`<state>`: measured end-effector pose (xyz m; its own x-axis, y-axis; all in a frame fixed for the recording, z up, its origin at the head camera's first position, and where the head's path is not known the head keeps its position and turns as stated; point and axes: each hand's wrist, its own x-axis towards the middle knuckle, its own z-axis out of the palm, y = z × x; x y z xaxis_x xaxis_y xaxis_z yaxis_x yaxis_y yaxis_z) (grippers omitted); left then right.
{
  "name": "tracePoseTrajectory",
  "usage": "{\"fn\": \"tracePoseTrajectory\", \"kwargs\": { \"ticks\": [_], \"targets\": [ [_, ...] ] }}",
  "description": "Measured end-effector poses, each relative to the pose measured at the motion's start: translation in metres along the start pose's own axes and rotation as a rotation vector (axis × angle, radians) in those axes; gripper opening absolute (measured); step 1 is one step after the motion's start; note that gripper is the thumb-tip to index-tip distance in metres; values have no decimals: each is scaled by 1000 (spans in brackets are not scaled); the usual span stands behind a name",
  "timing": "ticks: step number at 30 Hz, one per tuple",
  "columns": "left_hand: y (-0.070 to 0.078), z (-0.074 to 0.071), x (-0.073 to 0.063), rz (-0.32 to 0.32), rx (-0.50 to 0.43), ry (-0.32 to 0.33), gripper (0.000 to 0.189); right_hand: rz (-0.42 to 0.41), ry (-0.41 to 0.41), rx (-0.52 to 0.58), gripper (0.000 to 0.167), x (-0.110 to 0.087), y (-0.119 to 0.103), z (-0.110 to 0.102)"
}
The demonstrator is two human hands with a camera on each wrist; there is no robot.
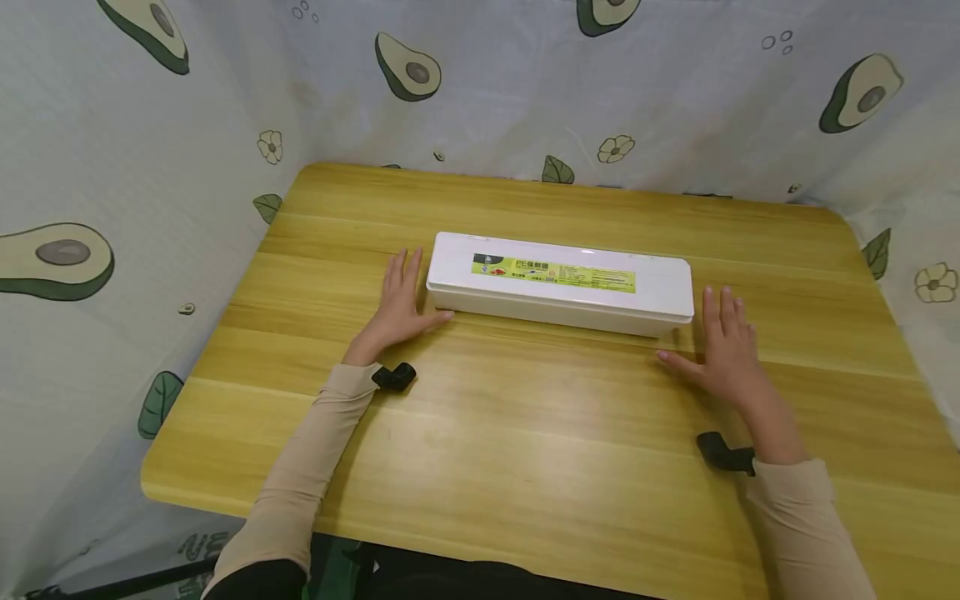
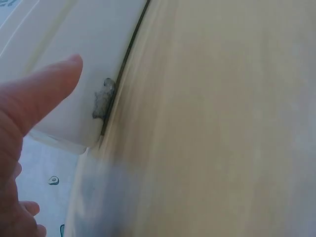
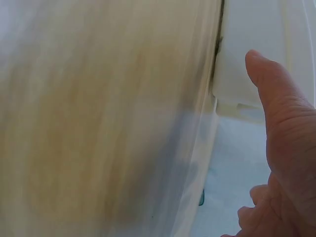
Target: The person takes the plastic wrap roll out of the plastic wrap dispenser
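A long white lidded box (image 1: 562,312) lies on the wooden table, with a green and yellow printed label (image 1: 555,272) on its top. Beside its left end is my left hand (image 1: 399,307), fingers straight and spread, the thumb tip right at the box's front left corner. My right hand (image 1: 726,354) stands off the right end, fingers extended upward and thumb out toward the box. Neither hand holds anything. In the left wrist view the left thumb (image 2: 47,89) overlaps the box's side, near a grey mark (image 2: 103,98) low on it. The right thumb (image 3: 276,81) overlaps the box in the right wrist view.
The wooden table (image 1: 495,433) spreads around the box, its near edge close to the person's body. A white curtain (image 1: 495,108) printed with avocados hangs behind and at both sides. Black wrist mounts (image 1: 726,454) stick out from the sleeves.
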<state>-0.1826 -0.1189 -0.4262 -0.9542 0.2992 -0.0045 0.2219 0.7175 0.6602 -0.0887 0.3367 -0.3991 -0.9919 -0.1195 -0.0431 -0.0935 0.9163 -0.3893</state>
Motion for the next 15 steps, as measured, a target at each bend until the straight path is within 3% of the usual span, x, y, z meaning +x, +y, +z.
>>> {"fn": "tracePoseTrajectory", "kwargs": {
  "ticks": [15],
  "targets": [
    [3, 8, 11, 4, -169, 47, 110, -41, 49, 7, 108, -2, 3, -3]
  ]
}}
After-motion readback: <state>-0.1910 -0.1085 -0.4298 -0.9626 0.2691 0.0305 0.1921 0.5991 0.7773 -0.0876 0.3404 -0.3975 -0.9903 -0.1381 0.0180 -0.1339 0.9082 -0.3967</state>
